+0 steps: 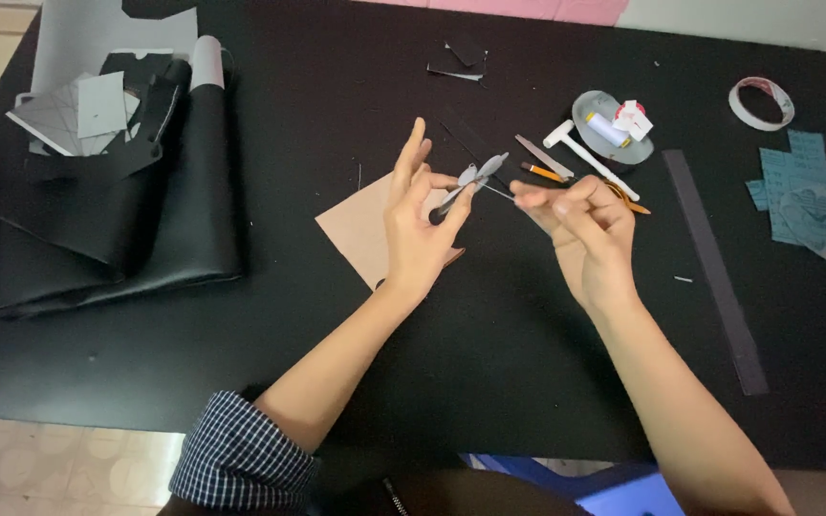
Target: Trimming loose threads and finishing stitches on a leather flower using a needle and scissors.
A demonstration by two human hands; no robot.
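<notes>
Two hands: left hand (420,225) pinches small grey tool (475,178); right hand (587,229) pinches thin thread (501,192).

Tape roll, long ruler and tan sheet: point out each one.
tape roll (762,102), head view, on its ring
long ruler (716,272), head view, mid strip
tan sheet (360,229), head view, bare left part

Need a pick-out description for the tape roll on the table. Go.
Start at the black table's far right corner. The tape roll lies flat there, alone, just beyond the stack of blue-grey cut pieces. It is the only ring-shaped thing: white outside, reddish inside, open in the middle.
</notes>
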